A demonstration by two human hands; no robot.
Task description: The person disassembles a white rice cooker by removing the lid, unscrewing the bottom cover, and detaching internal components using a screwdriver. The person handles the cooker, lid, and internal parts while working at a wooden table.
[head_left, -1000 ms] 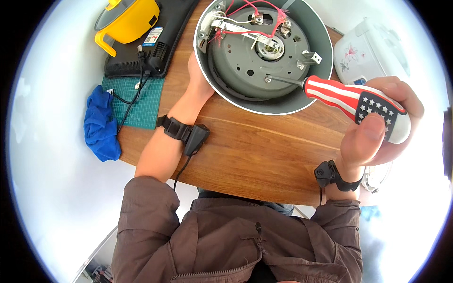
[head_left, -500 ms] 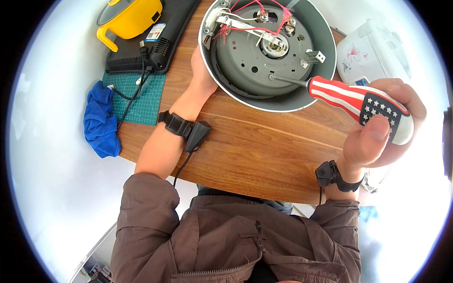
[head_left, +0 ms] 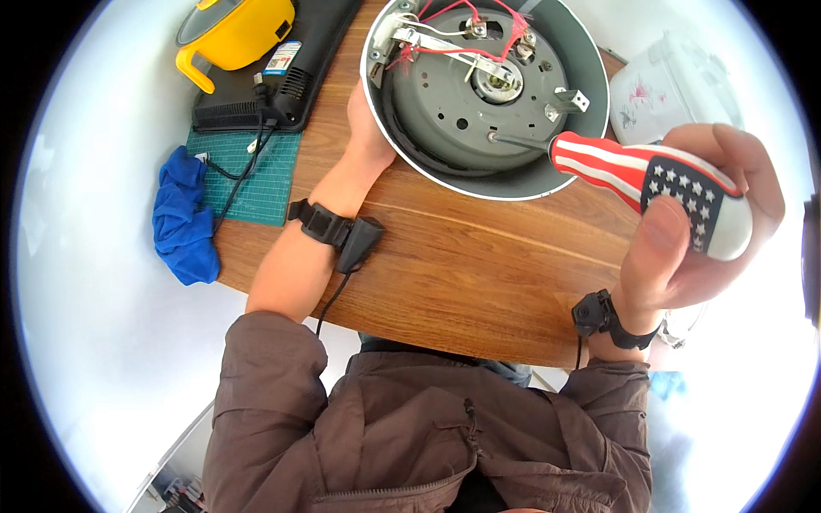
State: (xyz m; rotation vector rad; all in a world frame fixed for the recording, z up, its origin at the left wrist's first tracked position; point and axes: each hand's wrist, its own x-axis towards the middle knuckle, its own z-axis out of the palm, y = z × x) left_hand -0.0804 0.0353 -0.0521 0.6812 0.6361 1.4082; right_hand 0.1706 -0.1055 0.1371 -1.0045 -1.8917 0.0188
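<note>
A round grey metal appliance body [head_left: 445, 161] is tilted with its inside facing me. Within it are a grey disc plate, pink and white wires, a metal lever strip [head_left: 445, 44] and a small bracket [head_left: 566, 104]. My left hand [head_left: 368, 128] holds the body at its left outer side, its fingertips hidden behind the wall. A screwdriver [head_left: 599, 162] with a red, white and black star-patterned handle reaches over the rim, its tip at a spot on the lower part of the plate. My right hand [head_left: 684, 231] holds the handle's end, thumb on the stars, fingers curled loosely behind.
On the left lie a yellow pot [head_left: 244, 34] on a black flat appliance [head_left: 248, 115], a green cutting mat [head_left: 278, 179], a blue cloth [head_left: 184, 222] and a black cable. A white cooker with flower print [head_left: 650, 107] stands at the right. The wooden table's [head_left: 462, 282] edge is near me.
The screwdriver handle has turned a little and shifted slightly left. My right fingers have loosened and spread around its end. My left hand and the appliance body are nearly unmoved.
</note>
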